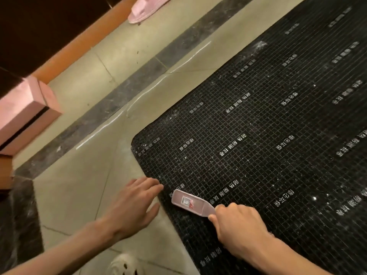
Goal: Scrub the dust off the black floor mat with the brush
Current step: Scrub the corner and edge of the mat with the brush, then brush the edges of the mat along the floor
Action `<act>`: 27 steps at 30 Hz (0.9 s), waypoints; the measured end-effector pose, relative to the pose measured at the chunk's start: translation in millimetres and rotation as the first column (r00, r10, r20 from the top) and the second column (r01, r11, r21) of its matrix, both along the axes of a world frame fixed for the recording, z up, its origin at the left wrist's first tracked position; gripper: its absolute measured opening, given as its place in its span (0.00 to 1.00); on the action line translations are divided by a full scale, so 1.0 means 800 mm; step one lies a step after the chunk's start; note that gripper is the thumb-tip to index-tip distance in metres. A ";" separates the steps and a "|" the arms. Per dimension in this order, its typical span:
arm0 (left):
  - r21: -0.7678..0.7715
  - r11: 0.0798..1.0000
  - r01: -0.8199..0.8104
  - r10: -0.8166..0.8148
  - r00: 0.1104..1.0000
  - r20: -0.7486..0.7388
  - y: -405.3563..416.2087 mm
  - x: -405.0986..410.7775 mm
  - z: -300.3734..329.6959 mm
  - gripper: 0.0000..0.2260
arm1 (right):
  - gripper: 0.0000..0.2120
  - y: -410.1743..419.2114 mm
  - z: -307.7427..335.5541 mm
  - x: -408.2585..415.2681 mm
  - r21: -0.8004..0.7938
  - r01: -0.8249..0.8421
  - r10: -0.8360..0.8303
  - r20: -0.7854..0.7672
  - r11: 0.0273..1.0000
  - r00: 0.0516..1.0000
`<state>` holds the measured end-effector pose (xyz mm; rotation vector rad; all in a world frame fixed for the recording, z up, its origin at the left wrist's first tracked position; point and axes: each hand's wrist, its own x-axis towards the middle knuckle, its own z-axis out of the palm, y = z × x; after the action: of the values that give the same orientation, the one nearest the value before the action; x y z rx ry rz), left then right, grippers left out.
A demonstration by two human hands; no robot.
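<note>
Scrubbing near left edge of mat [258, 135] on floor [83, 185]: right hand [238, 225] gripping brush [191, 202], left hand [135, 203] flat, steadying edge. Advising short firm strokes, working dust outward.

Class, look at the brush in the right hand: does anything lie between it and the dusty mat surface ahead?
Nothing visible does. The right hand holds the brush already on the black mat, whose surface ahead lies bare.

tiled floor [83, 179], black mat [268, 139], pink slipper [148, 7]
</note>
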<state>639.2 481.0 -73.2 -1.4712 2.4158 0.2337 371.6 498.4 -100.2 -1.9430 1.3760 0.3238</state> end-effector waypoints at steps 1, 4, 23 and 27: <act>0.004 0.998 0.064 -0.064 0.998 -0.017 -0.016 0.007 -0.004 0.18 | 0.20 -0.003 -0.002 0.003 -0.003 0.000 0.000 -0.005 1.000 1.000; 0.020 0.964 0.265 -0.263 0.963 -0.059 -0.057 0.018 -0.021 0.17 | 0.19 0.008 -0.006 0.011 0.044 0.042 -0.040 -0.055 0.998 0.998; 0.076 0.737 0.672 -0.668 0.740 -0.074 -0.072 0.051 -0.044 0.14 | 0.17 0.136 0.036 0.125 0.137 0.831 -0.789 -0.263 0.539 0.555; 0.009 0.767 0.641 -0.635 0.762 -0.127 -0.068 0.060 -0.048 0.14 | 0.19 0.136 -0.003 0.195 0.276 0.920 -0.950 -0.060 0.278 0.305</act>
<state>687.4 426.7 -111.9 -0.5392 2.8136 0.2220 527.3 607.1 -102.2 -0.6027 2.0166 -0.2087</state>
